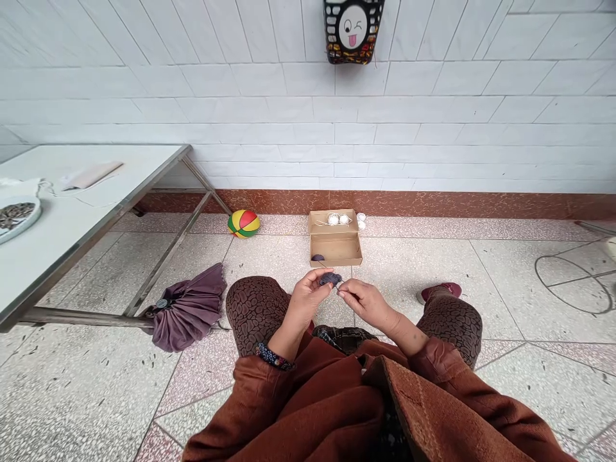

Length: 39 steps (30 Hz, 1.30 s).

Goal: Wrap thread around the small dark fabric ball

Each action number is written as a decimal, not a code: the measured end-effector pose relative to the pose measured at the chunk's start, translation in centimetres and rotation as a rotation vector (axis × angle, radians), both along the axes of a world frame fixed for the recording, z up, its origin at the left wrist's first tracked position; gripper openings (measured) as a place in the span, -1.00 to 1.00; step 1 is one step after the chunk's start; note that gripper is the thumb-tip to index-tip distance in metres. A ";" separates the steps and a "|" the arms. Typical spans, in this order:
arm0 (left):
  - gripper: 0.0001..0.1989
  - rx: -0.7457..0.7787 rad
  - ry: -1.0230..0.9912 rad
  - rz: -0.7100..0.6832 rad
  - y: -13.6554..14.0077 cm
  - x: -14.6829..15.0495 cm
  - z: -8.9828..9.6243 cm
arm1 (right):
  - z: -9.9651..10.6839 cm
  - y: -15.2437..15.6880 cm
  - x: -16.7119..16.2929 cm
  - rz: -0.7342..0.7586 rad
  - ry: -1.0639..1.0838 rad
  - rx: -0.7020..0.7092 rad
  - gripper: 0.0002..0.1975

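Over my lap, my left hand (310, 296) is closed around a small dark grey piece of yarn work (330, 278), pinched between thumb and fingers. My right hand (364, 300) is closed too, its thumb and fingertips pinching at the piece's right edge. Whatever sits in that pinch is too thin and covered to name. Just beyond my hands, an opened cardboard box (342, 262) rests on the floor. A dark ball of yarn (318, 257) lies in its near half, and a strand runs from there toward my hands. White yarn balls (338, 219) sit in the far half.
To the left stands a metal-framed table (120, 168) with a plate (29, 218) on it. A folded purple umbrella (190, 309) leans by its leg, near a colourful ball (244, 223). A black basket (353, 32) hangs on the wall. A wire stand (575, 282) is at right.
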State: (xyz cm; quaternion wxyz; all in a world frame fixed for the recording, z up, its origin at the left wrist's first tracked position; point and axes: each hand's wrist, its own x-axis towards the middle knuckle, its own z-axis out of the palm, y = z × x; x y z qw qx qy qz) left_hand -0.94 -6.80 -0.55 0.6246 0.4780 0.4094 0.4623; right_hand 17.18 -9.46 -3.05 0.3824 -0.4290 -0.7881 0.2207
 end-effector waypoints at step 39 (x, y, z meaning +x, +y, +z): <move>-0.36 0.188 0.223 -0.103 -0.3 -0.1 0.1 | 3.4 0.5 1.5 0.018 0.049 0.100 -0.82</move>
